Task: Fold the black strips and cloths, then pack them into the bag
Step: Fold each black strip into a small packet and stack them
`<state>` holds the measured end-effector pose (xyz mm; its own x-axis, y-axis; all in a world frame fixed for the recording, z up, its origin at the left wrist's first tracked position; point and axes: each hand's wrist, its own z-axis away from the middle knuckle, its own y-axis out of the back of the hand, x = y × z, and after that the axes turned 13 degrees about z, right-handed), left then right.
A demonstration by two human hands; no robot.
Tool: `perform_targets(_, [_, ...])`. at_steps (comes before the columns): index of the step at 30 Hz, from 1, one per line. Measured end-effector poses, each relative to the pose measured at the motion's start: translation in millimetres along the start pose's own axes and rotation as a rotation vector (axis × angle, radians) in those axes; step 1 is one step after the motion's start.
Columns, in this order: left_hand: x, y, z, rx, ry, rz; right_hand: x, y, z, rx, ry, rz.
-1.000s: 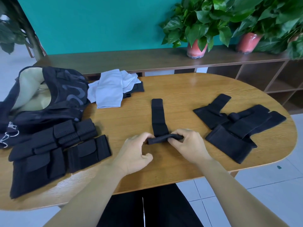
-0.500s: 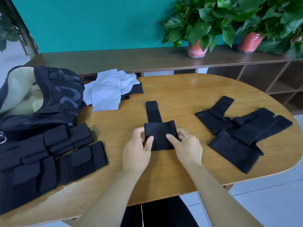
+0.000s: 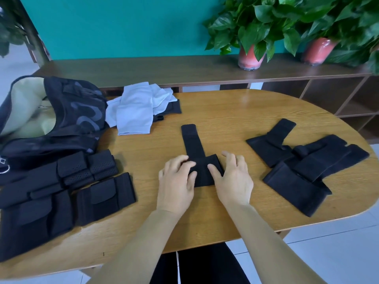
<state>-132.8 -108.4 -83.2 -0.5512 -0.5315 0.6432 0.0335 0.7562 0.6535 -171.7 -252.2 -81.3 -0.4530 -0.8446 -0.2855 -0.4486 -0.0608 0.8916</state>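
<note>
Flat on the table [image 3: 235, 119], left hand [image 3: 176, 181] and right hand [image 3: 233, 179], grip spread, fingers pressing the folded end of the black strip [image 3: 202, 167]. Beyond, its narrow tail. Far left, the open bag [image 3: 67, 111].

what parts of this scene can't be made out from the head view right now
- Black strip: its folded near end lies under the left hand and right hand, so the fold's edges are hidden.
- Bag: cut off by the left edge; its contents cannot be seen.
- Black cloth under the white cloths: mostly covered.
- Folded black pile: blurred and cut by the left edge, so the count is unclear.
</note>
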Motion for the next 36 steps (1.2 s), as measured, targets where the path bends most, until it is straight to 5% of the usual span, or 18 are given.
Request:
perform_targets(3, [-2,11,0,-0.305,-0.055,-0.091,7,1,0,0.045,0.246,-0.005])
perform_targets(5, [-4,18,-3,-0.392,-0.054,-0.154,10,8,-1,-0.130,0.395,0.004])
perform_targets(10, [-3,37,-15,-0.481,-0.209,-0.262,11,29,-4,-0.408,0.591,0.149])
perform_targets(19, [-5,49,21,-0.435,-0.478,-0.252,27,42,28,-0.234,0.719,0.137])
perform_targets(25, [5,62,38,-0.428,-0.313,-0.135,29,37,39,-0.191,0.463,-0.222])
perform_targets(31, [-2,53,25,-0.217,0.202,0.338,18,28,29,-0.352,0.057,-0.499])
perform_targets(36, [3,43,10,-0.151,0.289,0.393,6,20,24,-0.310,-0.120,-0.534])
